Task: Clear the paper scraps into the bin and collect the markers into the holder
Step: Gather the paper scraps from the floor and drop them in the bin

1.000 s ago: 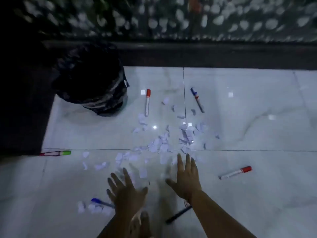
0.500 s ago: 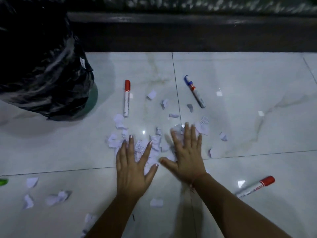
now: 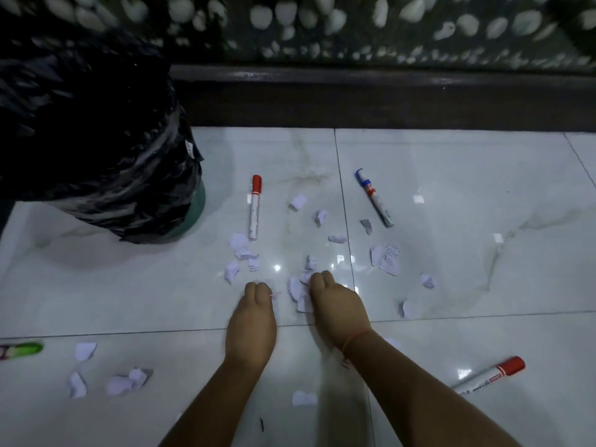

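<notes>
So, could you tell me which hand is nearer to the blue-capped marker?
Right. The right hand lies below and left of the blue-capped marker; the left hand sits farther left.

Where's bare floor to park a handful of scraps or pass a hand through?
Free: the tile right of the blue marker, out to the frame edge, and the strip between the bin bag and the left hand. Crowded: the paper scraps around the right hand, up to the red marker.
</notes>
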